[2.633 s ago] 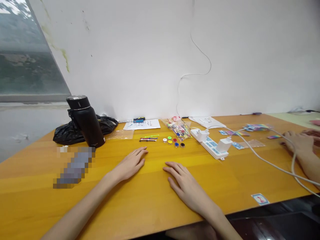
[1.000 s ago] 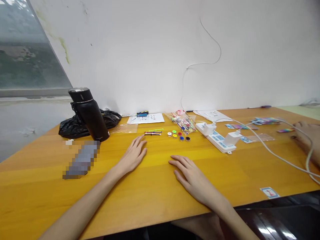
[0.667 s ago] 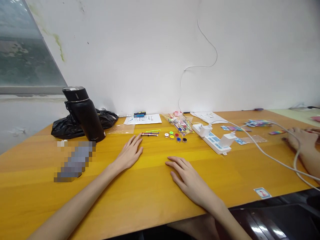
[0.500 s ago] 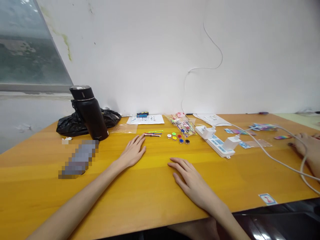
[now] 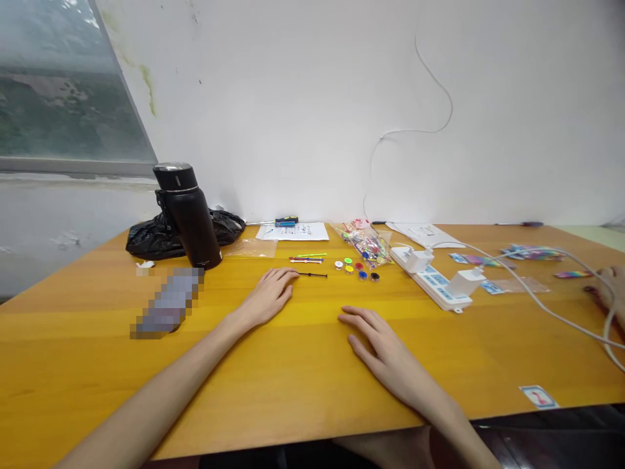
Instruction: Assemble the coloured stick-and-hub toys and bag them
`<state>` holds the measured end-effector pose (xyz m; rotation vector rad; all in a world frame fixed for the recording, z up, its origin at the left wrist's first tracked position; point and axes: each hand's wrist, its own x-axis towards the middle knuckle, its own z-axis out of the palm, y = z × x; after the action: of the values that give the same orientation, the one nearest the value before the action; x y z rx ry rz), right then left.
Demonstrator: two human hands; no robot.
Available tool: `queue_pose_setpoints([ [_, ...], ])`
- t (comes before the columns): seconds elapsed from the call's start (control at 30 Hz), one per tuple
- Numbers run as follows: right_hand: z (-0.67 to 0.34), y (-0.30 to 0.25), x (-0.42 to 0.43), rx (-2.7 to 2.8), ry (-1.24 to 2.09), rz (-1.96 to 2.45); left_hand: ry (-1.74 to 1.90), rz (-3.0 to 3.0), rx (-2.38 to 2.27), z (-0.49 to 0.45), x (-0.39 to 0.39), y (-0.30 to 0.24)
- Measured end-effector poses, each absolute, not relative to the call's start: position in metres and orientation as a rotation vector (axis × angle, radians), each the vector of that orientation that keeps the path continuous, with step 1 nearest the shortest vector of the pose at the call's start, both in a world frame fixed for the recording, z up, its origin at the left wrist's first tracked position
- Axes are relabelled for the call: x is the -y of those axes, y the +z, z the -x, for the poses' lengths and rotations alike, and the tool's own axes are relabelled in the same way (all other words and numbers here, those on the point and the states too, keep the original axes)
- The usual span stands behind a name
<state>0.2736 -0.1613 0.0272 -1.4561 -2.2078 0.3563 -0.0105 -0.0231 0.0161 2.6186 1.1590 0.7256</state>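
Note:
My left hand [image 5: 267,297] lies on the yellow wooden table [image 5: 293,365] with its fingers curled, the fingertips at the near end of a thin black stick [image 5: 312,275]. I cannot tell whether it pinches the stick. My right hand [image 5: 385,352] rests flat and open on the table, holding nothing. Beyond the hands lie a few thin coloured sticks [image 5: 306,258] and several small coloured round discs [image 5: 355,268]. A clear bag of mixed coloured parts [image 5: 365,243] sits behind the discs.
A black flask [image 5: 188,216] and a black plastic bag [image 5: 151,238] stand at the back left. A sheet of paper [image 5: 293,231] with a small screwdriver [image 5: 286,221] lies by the wall. A white power strip [image 5: 434,280] with cables runs right. Another person's hand [image 5: 610,294] is at the right edge.
My left hand has drawn one thin black stick out of the group toward me; it now lies apart from the other sticks. My right hand has stayed flat. The view shifted slightly.

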Motion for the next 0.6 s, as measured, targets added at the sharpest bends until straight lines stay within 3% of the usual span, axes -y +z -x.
queue_pose_setpoints([
  [0.23, -0.305, 0.020, 0.140, 1.924, 0.586, 1.387, 0.754, -2.619, -1.137, 0.010, 0.023, 0.016],
  [0.43, -0.343, 0.010, 0.073, 1.608, 0.292, 1.566, 0.759, -2.621, -1.123, 0.010, 0.022, 0.014],
  [0.6, -0.346, 0.013, 0.024, 1.661, 0.171, 1.722, 0.752, -2.620, -1.091, 0.010, 0.024, 0.016],
])
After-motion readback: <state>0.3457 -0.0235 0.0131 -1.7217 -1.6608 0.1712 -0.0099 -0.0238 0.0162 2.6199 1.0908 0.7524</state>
